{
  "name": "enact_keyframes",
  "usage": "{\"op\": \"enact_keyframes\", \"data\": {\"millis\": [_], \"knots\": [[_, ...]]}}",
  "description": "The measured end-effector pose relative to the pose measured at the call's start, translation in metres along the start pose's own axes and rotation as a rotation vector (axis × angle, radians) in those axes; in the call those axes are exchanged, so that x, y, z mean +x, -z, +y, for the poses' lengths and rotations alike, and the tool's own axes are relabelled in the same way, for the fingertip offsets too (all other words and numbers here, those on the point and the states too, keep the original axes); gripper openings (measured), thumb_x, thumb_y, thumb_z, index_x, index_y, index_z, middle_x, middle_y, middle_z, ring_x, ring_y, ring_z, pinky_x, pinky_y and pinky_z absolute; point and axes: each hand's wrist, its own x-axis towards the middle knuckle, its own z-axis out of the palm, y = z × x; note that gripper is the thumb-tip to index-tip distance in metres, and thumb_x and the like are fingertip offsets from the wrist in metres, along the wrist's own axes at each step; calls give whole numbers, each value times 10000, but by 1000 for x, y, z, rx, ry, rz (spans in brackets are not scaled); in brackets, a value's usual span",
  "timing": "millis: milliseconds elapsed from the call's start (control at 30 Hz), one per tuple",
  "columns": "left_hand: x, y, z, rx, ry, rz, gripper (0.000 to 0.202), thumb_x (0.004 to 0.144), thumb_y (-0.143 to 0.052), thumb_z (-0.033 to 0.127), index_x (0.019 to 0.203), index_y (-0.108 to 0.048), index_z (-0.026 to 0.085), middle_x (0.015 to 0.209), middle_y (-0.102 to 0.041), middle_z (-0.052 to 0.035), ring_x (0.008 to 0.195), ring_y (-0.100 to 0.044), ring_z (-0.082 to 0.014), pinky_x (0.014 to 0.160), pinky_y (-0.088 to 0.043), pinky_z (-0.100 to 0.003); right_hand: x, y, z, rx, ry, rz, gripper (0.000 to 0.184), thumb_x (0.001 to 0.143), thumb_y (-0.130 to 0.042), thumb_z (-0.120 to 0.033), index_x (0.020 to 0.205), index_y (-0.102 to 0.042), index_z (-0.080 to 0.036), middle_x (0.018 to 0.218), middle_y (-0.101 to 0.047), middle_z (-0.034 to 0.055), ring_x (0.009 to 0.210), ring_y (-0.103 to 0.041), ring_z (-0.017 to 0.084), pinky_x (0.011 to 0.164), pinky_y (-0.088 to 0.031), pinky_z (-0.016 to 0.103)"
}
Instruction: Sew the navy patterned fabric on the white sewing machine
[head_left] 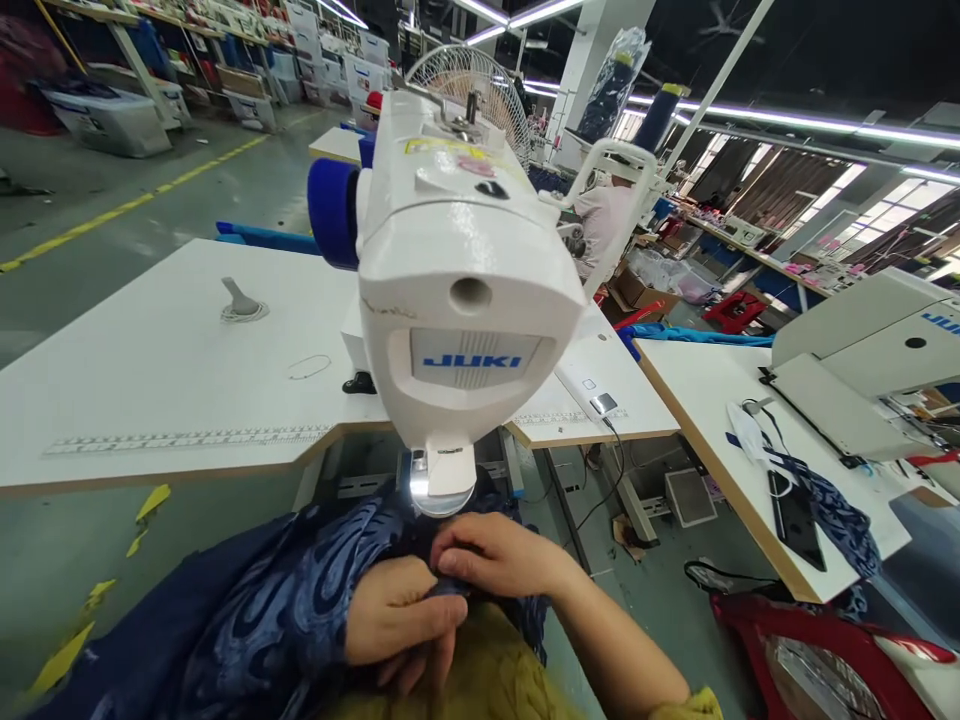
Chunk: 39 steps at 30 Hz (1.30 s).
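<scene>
A dark blue patterned garment (262, 590) spreads from the lower left up to the sewing machine (472, 260), a white JUKI head seen from its end. Both of my hands are at the cloth, just below the machine's lit tip. My left hand (405, 615) is closed on the garment, its thumb pointing right. Beside and slightly above it, my right hand (495, 555) has its fingers curled and pinched on the same cloth. The needle area is hidden behind the tip and fabric.
A white table (172, 370) with a printed ruler edge and a small grey tool (240, 298) extends left. At right, another table holds a second sewing machine (870, 360), a phone (796, 520) and patterned cloth. A red chair (795, 640) stands lower right. A person (604, 220) sits beyond.
</scene>
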Motion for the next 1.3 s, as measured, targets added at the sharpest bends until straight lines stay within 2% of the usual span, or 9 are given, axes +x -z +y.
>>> {"op": "enact_keyframes", "data": {"millis": [167, 267, 433, 567, 833, 1000, 1100, 1200, 1300], "knots": [[-21, 13, 9, -6, -59, 268, 479, 822, -525, 611, 639, -642, 184, 469, -504, 30, 382, -402, -79, 402, -278, -190, -13, 23, 2, -14, -73, -166, 245, 938, -519, -363, 967, -688, -187, 794, -659, -7, 682, -579, 114, 624, -438, 190], [-31, 16, 18, 44, -163, 483, 346, 796, -613, 492, 617, -642, 197, 527, -545, 30, 476, -463, -101, 487, -326, -208, -19, 30, -5, -2, -143, -162, 186, 900, -584, -368, 947, -660, -205, 680, -589, -49, 576, -495, 92, 526, -374, 182], [-34, 27, 26, 140, -182, 852, 382, 763, -637, 499, 526, -582, 204, 502, -494, 34, 514, -427, -125, 530, -325, -241, -17, 38, -21, -62, -142, 208, 148, 869, -619, -288, 1008, -625, -239, 879, -644, -14, 786, -587, 143, 715, -445, 243], [-27, 44, 23, 146, -156, 1054, 365, 755, -622, 541, 591, -633, 216, 599, -588, 26, 616, -529, -158, 628, -384, -244, 0, 45, -11, 41, -115, 409, 157, 891, -579, -270, 1040, -592, -222, 1004, -636, 15, 971, -596, 165, 881, -442, 287], [-15, 42, 27, 129, -267, 1222, 280, 787, -575, 474, 913, -588, 224, 644, -614, 55, 612, -558, -158, 645, -402, -253, 14, 48, -4, 80, -122, 405, 128, 887, -587, -245, 1010, -585, -213, 970, -619, 4, 926, -577, 141, 824, -429, 249], [-2, 40, 32, 181, -221, 1184, 308, 750, -593, 503, 815, -639, 205, 410, -429, 100, 423, -385, -118, 486, -308, -236, 6, 46, -24, 49, -87, 360, 49, 889, -594, -238, 928, -603, -210, 857, -615, -24, 800, -561, 114, 739, -415, 220], [4, 43, 30, 313, -241, 1248, 278, 692, -626, 478, 633, -586, 210, 399, -339, 99, 412, -326, -105, 457, -268, -232, 3, 46, -28, 28, -68, 375, 47, 896, -577, -224, 927, -609, -211, 846, -616, -26, 789, -562, 111, 727, -415, 217], [8, 45, 27, 318, -233, 1334, 287, 729, -587, 454, 569, -542, 219, 442, -446, 63, 468, -445, -127, 509, -344, -237, 3, 46, -22, 10, -74, 413, 55, 897, -576, -237, 932, -608, -209, 866, -622, -18, 817, -571, 119, 742, -416, 224], [12, 50, 22, 233, -259, 1376, 184, 774, -525, 395, 726, -572, 224, 520, -578, 42, 544, -567, -161, 577, -415, -249, 8, 46, -10, 27, -120, 448, 108, 899, -577, -275, 986, -585, -212, 879, -621, -14, 828, -572, 127, 742, -411, 240]]}}
